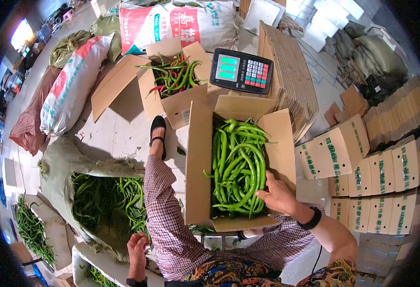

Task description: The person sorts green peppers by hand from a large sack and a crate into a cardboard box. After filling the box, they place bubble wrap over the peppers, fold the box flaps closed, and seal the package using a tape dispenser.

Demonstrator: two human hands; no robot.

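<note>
An open cardboard box (198, 172) full of long green peppers (238, 167) stands between my knees. My right hand (276, 193) is at the box's right side, fingers apart, its fingertips by the peppers near the inner wall. My left hand (137, 246) is low on the left, beside my knee, with its fingers curled together; whatever they may hold is too small to make out. Just above that hand lies an open woven sack (59, 165) with more green peppers (131, 198) inside. Behind the box stands a scale display (241, 71) with lit green panels.
A smaller box (186, 103) holds red and green peppers. Flattened cardboard (291, 71) leans behind the scale. Stacked boxes (382, 174) are at the right. Filled sacks (76, 86) lie at the upper left. A foam box (80, 253) sits at the lower left.
</note>
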